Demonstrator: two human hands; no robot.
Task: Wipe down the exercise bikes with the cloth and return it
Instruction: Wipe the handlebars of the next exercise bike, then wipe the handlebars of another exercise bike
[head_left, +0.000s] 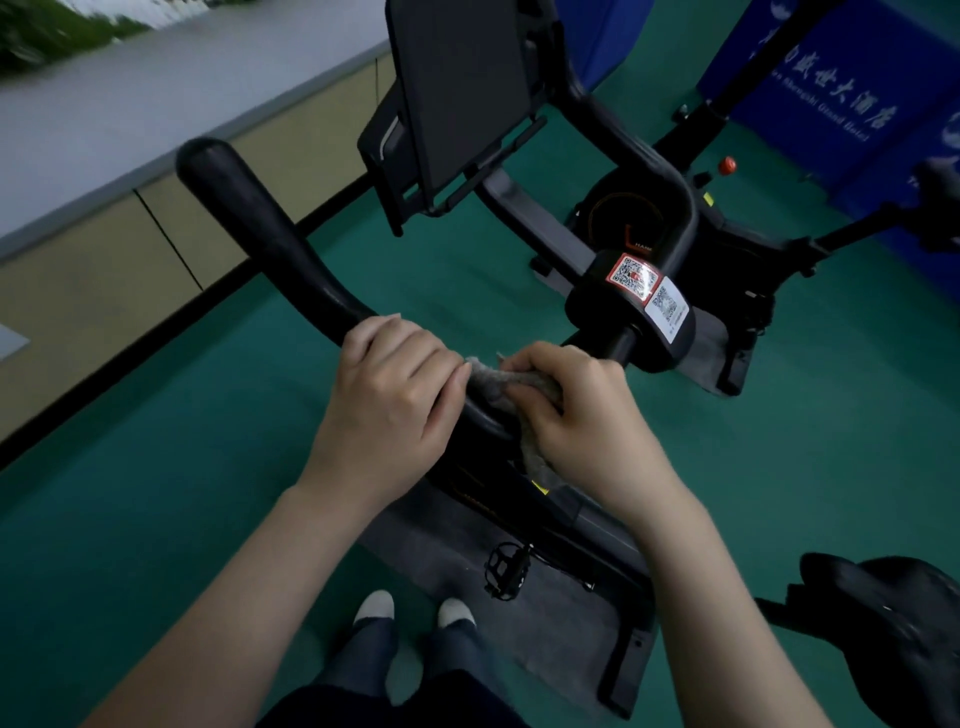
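Observation:
A black exercise bike stands in front of me, its left handlebar (260, 228) curving up and away. My left hand (395, 395) grips the handlebar at its lower bend. Right beside it, my right hand (582, 415) grips a grey cloth (493, 382) wrapped over the same bar. A tail of the cloth hangs down below my right hand. The centre clamp (631, 306) carries QR-code stickers, and a dark tablet screen (457, 83) sits above it.
The bike's saddle (893, 623) is at the lower right, a pedal (506, 569) and a grey floor mat (545, 623) below. A second bike (727, 223) stands behind, before blue banners (831, 93). Green floor runs left to a beige wall (104, 270). My feet stand near the mat.

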